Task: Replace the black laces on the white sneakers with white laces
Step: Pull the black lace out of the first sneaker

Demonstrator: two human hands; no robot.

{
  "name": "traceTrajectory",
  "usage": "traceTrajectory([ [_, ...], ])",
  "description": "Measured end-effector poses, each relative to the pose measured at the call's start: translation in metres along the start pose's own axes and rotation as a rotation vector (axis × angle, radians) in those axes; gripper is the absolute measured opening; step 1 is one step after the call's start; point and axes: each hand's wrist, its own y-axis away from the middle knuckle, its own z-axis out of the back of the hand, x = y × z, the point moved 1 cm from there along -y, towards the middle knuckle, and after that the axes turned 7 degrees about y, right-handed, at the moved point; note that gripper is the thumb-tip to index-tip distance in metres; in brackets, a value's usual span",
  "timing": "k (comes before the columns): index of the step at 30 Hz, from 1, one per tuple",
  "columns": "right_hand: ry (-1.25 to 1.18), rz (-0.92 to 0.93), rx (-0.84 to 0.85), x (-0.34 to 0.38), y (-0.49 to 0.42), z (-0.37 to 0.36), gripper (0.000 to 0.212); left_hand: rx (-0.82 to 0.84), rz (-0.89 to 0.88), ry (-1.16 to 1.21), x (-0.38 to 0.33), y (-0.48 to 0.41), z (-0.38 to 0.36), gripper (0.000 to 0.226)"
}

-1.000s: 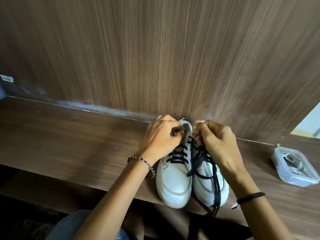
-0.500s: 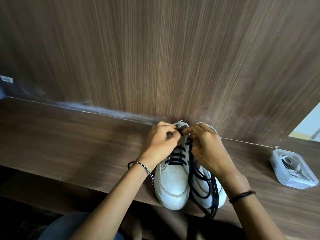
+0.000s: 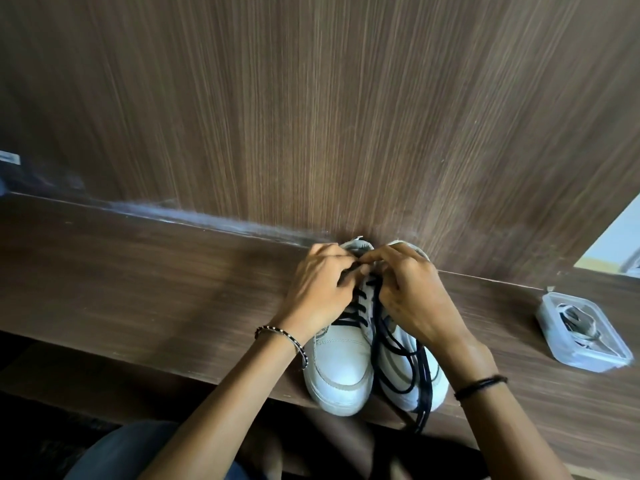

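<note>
left hand (image 3: 318, 289) and right hand (image 3: 412, 296), grip curled tight, pinch the black lace (image 3: 358, 308) atop the sneaker (image 3: 341, 368).

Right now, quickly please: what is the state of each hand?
Left hand: fingers curled, pinching the black lace at the top of the laced sneaker.
Right hand: fingers curled, pinching the same lace there.

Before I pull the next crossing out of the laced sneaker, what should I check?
1. Hands in place: left hand and right hand meet at the laced white sneaker's top eyelets: ok.
2. Grip on the threaded black lace: fingertips hidden: cannot tell.
3. Loose black lace, draped over the other white sneaker, dangles past the dark wooden shelf edge: not ok.
4. White laces ready in the clear plastic box: ok.
</note>
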Motion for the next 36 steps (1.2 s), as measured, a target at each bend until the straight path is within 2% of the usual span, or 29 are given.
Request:
traceTrajectory([
  [3,0.006,0.008,0.003,0.0,0.001,0.0,0.047,-0.073,0.08,0.204,-0.006,0.0,0.008,0.02],
  [5,0.003,0.005,-0.005,0.0,0.0,0.001,0.047,-0.128,0.296,0.512,-0.017,0.004,0.007,0.018],
  [8,-0.011,-0.012,-0.014,0.0,-0.001,0.001,0.046,-0.3,0.742,1.169,-0.022,0.005,0.007,0.012],
  [10,0.001,-0.008,-0.006,0.0,-0.001,0.0,0.046,-0.389,0.883,1.457,-0.018,0.003,0.013,0.016],
  [12,0.011,-0.005,0.0,0.0,0.0,0.0,0.045,-0.418,0.922,1.544,-0.016,0.004,0.017,0.018],
  [14,0.011,-0.009,-0.001,0.0,0.0,0.001,0.045,-0.352,0.837,1.406,-0.016,0.006,0.017,0.024],
  [16,0.014,-0.01,-0.004,0.0,0.001,0.001,0.044,-0.262,0.705,1.103,-0.018,0.008,0.021,0.028],
  [19,0.024,0.018,-0.005,0.0,0.001,0.001,0.045,-0.14,0.447,0.666,-0.023,0.008,0.028,0.015],
  [21,0.024,0.041,-0.001,0.0,0.001,0.002,0.044,-0.046,0.323,0.389,-0.027,0.01,0.024,0.019],
  [24,0.027,0.053,0.008,-0.001,0.0,0.003,0.042,0.019,0.183,0.186,-0.037,0.014,0.023,0.03],
  [27,-0.001,0.033,0.008,0.001,0.001,0.004,0.043,0.02,0.075,0.082,-0.028,0.01,0.022,0.031],
  [32,0.007,0.022,0.012,0.001,0.002,0.004,0.04,0.038,0.088,0.201,-0.011,0.004,0.019,0.018],
  [34,0.011,0.023,0.012,0.001,0.002,0.004,0.039,-0.022,0.103,0.252,-0.012,0.005,0.019,0.024],
  [36,0.017,0.024,0.007,0.001,0.002,0.004,0.038,-0.084,0.186,0.429,-0.016,0.006,0.018,0.038],
])
